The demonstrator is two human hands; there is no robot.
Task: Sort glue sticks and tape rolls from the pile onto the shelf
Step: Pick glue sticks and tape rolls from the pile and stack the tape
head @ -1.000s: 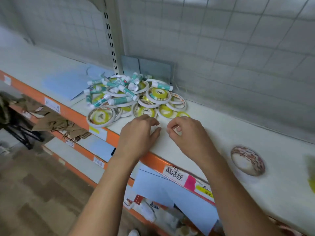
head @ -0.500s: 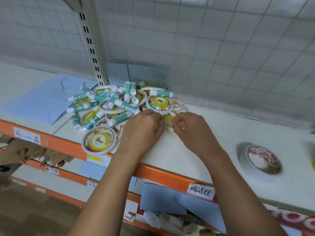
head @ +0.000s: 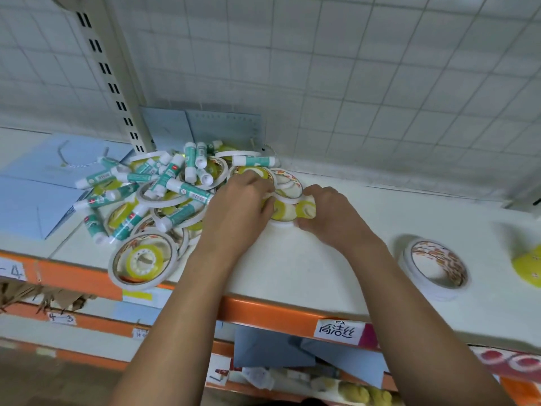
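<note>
On the shelf (head: 292, 273), the right hand (head: 333, 224) pinches a small yellow tape roll (head: 306, 208) at the pile (head: 164, 200) edge. The left hand (head: 237, 212) grip state cannot be determined. Hazard: withdrawing rolls may dislodge the glue sticks (head: 187, 190) lying on top.

Both bare forearms reach forward and converge. The left hand (head: 237, 206) lies palm down with fingers curled under, its grip hidden. The right hand (head: 330, 213), knuckles up, pinches a small yellow tape roll (head: 306, 207) at its fingertips.
</note>
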